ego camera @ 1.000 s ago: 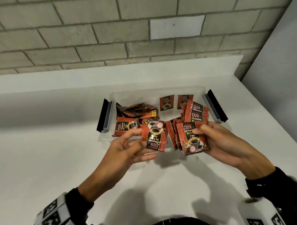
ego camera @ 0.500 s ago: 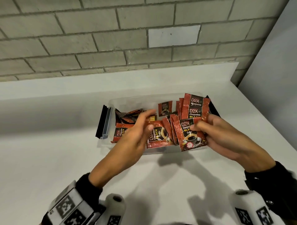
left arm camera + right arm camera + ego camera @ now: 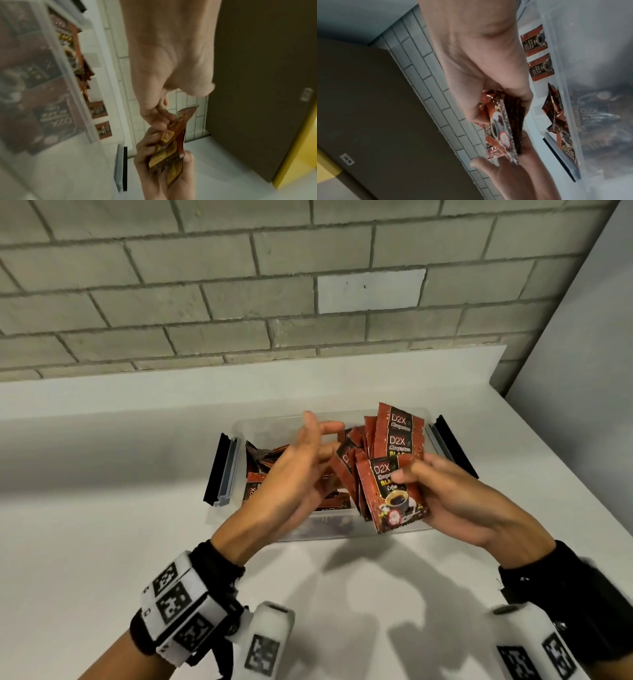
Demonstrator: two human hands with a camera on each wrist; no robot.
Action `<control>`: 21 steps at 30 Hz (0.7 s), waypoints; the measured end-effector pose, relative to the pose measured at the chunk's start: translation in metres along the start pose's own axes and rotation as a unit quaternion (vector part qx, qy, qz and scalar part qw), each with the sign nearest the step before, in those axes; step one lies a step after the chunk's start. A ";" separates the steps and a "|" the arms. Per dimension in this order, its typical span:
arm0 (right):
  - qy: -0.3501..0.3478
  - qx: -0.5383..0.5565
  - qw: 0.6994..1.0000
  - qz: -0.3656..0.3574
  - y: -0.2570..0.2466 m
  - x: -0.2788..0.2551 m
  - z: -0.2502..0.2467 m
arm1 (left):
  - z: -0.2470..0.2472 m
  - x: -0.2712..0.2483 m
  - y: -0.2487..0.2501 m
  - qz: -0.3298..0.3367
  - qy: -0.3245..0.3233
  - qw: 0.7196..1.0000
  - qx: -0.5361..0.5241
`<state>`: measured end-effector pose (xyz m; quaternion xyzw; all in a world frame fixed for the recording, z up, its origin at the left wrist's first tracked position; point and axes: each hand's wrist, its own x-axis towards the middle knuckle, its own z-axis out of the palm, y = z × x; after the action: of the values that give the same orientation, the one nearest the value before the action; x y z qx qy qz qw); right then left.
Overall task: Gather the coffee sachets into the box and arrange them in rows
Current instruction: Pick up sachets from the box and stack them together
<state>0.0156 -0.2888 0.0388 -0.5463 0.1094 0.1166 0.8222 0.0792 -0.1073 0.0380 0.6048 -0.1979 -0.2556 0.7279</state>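
A clear plastic box (image 3: 270,428) with black side latches (image 3: 219,470) stands on the white counter. Loose red coffee sachets (image 3: 262,457) lie heaped in its left half. Two flat sachets (image 3: 536,40) lie by its far wall. Over the box's right half, my right hand (image 3: 445,498) grips a fanned bundle of sachets (image 3: 390,494), thumb on the front one; the left wrist view shows the same bundle (image 3: 171,155). My left hand (image 3: 301,470) is at the bundle's left edge. Its thumb and forefinger stand clear, and its other fingers (image 3: 156,119) press a sachet against the bundle.
The counter (image 3: 102,542) runs left and toward me. A grey block wall (image 3: 205,302) rises behind the box. A plain grey wall (image 3: 582,371) closes the right side, near the counter's right edge.
My left hand carried its single sachet rightward into the bundle and let go of it with thumb and forefinger. The right hand lifted the bundle slightly over the box.
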 end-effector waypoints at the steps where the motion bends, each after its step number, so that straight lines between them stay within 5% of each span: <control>1: -0.007 0.012 1.000 -0.015 -0.002 -0.001 0.002 | 0.002 0.002 -0.004 -0.005 0.004 0.999 -0.040; 6: 0.011 -0.006 0.999 -0.036 0.000 0.005 0.018 | 0.019 -0.002 -0.021 -0.035 -0.094 0.991 -0.092; 12: 0.021 -0.178 0.984 -0.021 -0.003 0.001 0.029 | 0.033 0.000 -0.019 -0.073 -0.079 0.981 -0.160; 15: 0.038 -0.427 0.899 -0.088 -0.004 0.003 0.028 | 0.034 -0.001 -0.018 -0.072 -0.065 0.979 -0.180; 18: 0.070 -0.548 0.817 -0.167 -0.001 0.012 0.018 | 0.036 0.002 -0.021 -0.056 -0.011 0.983 -0.173; 21: 0.080 -0.441 0.866 -0.221 -0.004 0.014 0.014 | 0.035 0.009 -0.025 -0.049 0.043 0.987 -0.147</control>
<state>0.0308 -0.2764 0.0429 -0.8692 -0.0119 -0.0765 0.4883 0.0618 -0.1434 0.0199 0.5102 -0.0966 -0.2913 0.8034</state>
